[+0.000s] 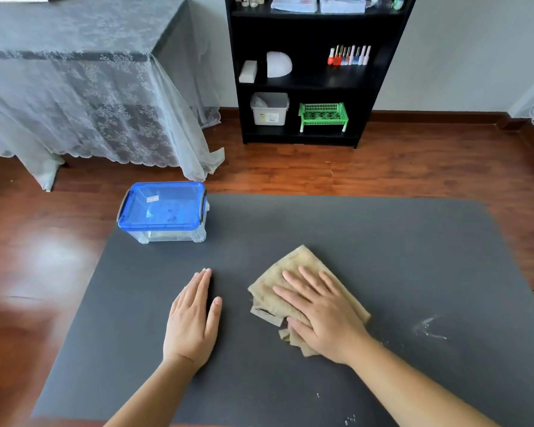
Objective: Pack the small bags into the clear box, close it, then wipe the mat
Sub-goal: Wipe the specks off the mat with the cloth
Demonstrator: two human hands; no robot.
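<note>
Flat right hand (pixel 324 315) on nubby tan cloth (pixel 293 272) — matte grey mat (pixel 352 235).

Under the right hand (pixel 324 315), the middle of the tan cloth (pixel 293 272) is hidden. Beyond the left hand (pixel 191 322), the clear box (pixel 164 234) shows blurred contents through its blue lid (pixel 164 206); small bags cannot be made out.

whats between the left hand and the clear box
Nothing: in the head view only bare dark mat separates the flat left hand from the lidded clear box.
</note>
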